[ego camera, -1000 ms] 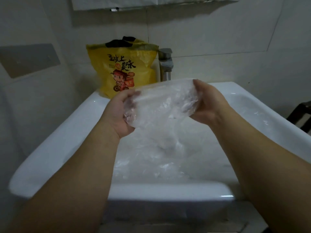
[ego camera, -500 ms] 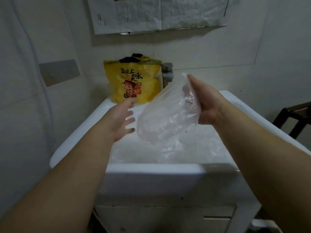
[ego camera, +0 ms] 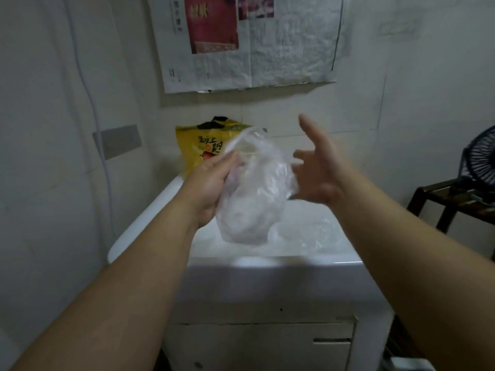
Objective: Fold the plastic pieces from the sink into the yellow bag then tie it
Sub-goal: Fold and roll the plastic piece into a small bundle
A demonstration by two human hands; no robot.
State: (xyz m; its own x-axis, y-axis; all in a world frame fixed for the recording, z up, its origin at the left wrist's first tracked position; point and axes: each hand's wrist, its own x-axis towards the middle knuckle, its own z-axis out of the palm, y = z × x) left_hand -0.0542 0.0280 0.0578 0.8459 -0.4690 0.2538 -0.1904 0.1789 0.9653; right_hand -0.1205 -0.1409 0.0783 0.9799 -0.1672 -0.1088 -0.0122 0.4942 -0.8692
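A crumpled clear plastic piece [ego camera: 251, 199] hangs above the white sink [ego camera: 267, 266], and my left hand [ego camera: 211, 183] grips its left side. Just right of the plastic, my right hand [ego camera: 318, 170] is spread with fingers apart and holds nothing. More clear plastic [ego camera: 313, 231] lies in the sink basin. The yellow bag [ego camera: 195, 145] with a cartoon print stands upright at the sink's back left corner, partly hidden behind the held plastic. Something black pokes out of its top.
A newspaper sheet [ego camera: 254, 41] hangs on the tiled wall above the sink. A dark wooden stool [ego camera: 450, 202] with a black fan [ego camera: 479, 159] stands at the right. A white cabinet [ego camera: 267, 341] sits under the sink. The faucet is hidden behind the plastic.
The plastic piece passed from my right hand to my left hand. My right hand let go and spread apart. The view tilted up and pulled back from the sink.
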